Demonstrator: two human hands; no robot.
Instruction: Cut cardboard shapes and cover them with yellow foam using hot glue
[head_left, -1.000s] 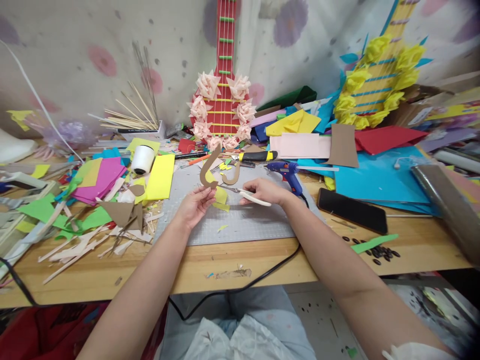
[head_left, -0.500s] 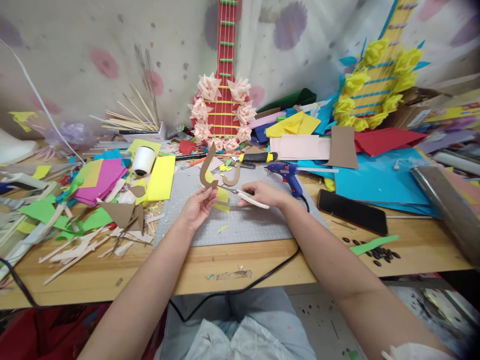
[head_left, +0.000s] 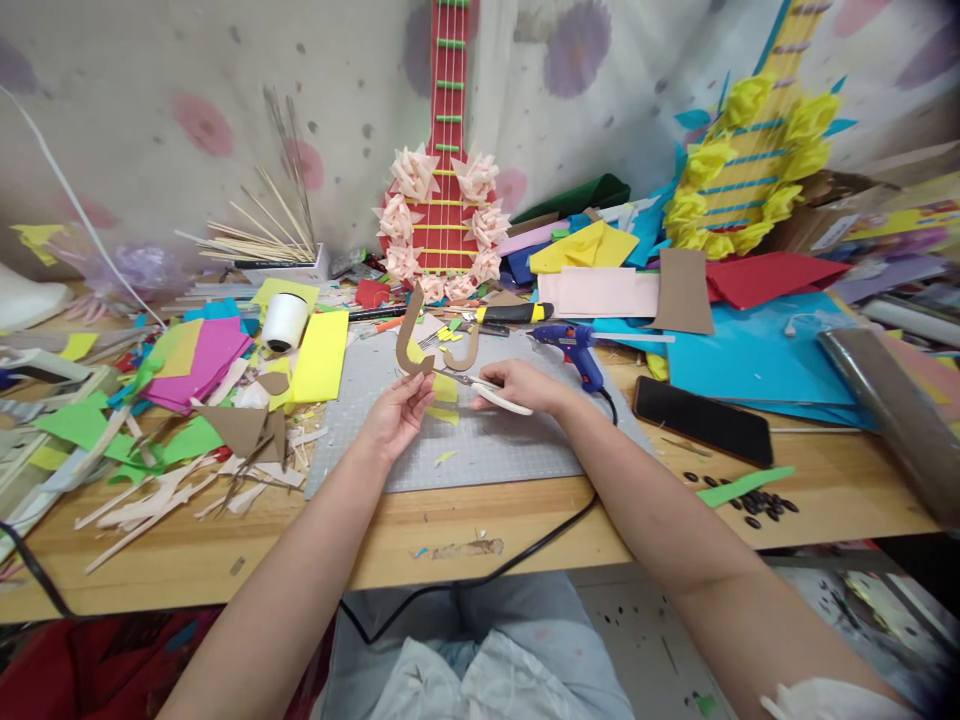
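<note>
Between the fingertips of my left hand (head_left: pixel 397 415) is a curved, J-shaped brown foam piece (head_left: pixel 409 335), held up above the cutting mat (head_left: pixel 517 460). My right hand (head_left: pixel 521 388) grips white-handled scissors (head_left: pixel 504 402), whose blades point left at the lower end of the brown piece. Whether the blades touch it I cannot tell. A second, smaller brown hook shape (head_left: pixel 463 352) lies on the mat just behind. Small yellow scraps (head_left: pixel 446 392) rest on the mat beneath the scissors.
A blue glue gun (head_left: pixel 570 352) lies right of my right hand, its black cord running over the table edge. Beyond it is a black phone (head_left: pixel 703 422). A red toy guitar with pink flowers (head_left: pixel 448 220) stands behind. Foam scraps (head_left: pixel 169 440) cover the left side.
My hands, the brown piece and the scissors stay almost where they were. The whole view has shifted slightly.
</note>
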